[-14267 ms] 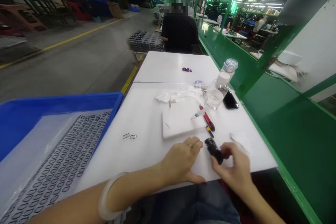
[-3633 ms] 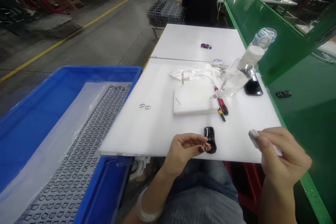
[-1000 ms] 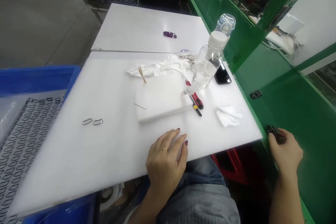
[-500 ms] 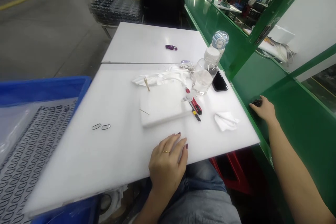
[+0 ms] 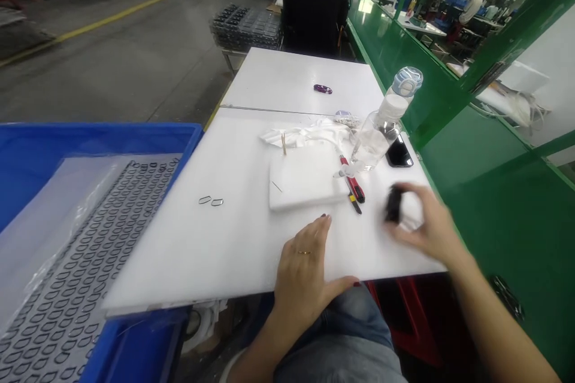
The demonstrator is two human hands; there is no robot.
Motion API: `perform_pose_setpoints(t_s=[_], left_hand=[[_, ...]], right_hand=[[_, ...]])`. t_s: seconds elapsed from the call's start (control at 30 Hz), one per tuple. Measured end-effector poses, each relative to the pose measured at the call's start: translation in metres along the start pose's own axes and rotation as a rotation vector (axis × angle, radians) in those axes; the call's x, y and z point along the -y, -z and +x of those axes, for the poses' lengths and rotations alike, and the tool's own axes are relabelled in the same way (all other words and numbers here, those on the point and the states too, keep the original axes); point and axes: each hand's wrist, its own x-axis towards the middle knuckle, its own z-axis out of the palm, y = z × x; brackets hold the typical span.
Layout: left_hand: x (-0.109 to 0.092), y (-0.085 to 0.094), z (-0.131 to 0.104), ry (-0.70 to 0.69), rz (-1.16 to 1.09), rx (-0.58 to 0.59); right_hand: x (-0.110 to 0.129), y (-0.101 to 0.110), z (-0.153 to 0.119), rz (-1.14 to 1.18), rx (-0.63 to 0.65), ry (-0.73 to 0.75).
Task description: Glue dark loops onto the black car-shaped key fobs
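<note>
In the head view my right hand (image 5: 426,224) is above the right side of the white table (image 5: 197,263), closed on a small black object (image 5: 393,204). Motion blur hides what kind it is. A white tissue (image 5: 409,206) shows behind that hand. My left hand (image 5: 303,263) lies open at the table's front edge, thumb spread, holding nothing. Just beyond its fingertips is a white foam block (image 5: 309,176) with thin sticks on it. A red utility knife (image 5: 354,184) lies at the block's right side. Two small dark-edged rings (image 5: 211,201) rest apart on the left of the table.
At left, a blue bin (image 5: 191,139) holds a sheet with rows of small rings (image 5: 90,263). Clear bottles (image 5: 375,137) and a phone (image 5: 399,152) stand near the green ledge (image 5: 485,209). A dark bundle (image 5: 507,297) lies on the ledge. A person (image 5: 314,6) sits beyond the table.
My right hand has come from the green ledge to above the table with the black object. My left thumb has spread outward. The view has turned left.
</note>
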Motion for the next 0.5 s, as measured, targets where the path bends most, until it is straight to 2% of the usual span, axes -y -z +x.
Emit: perform_pose_setpoints(t_s=[0.07,0.1,0.13,0.17,0.2,0.3,0.33,0.37,0.5], left_hand=[[0.001,0.001,0.001,-0.013,-0.001,0.041],[0.002,0.001,0.001,-0.016,-0.006,0.054],[0.002,0.001,0.0,-0.015,-0.012,0.061],[0.002,0.001,0.0,-0.013,-0.015,0.065],[0.002,0.001,0.0,-0.01,-0.015,0.068],[0.001,0.002,0.001,0.002,-0.047,0.073],[0.0,0.004,0.001,0.017,-0.078,0.081],[0.001,0.006,0.001,0.036,-0.115,0.093],[0.004,0.011,0.002,0.087,-0.241,0.144]], right_hand=[[0.048,-0.021,0.004,0.168,0.349,0.287],[0.064,-0.027,0.008,0.213,0.441,0.352],[0.073,-0.032,0.012,0.246,0.494,0.351],[0.078,-0.034,0.018,0.265,0.477,0.307],[0.079,-0.035,0.025,0.271,0.391,0.232],[0.073,-0.037,0.051,0.276,0.022,0.023],[0.071,-0.039,0.06,0.286,-0.019,0.004],[0.071,-0.041,0.068,0.302,0.005,0.001],[0.073,-0.041,0.085,0.379,0.265,-0.016]])
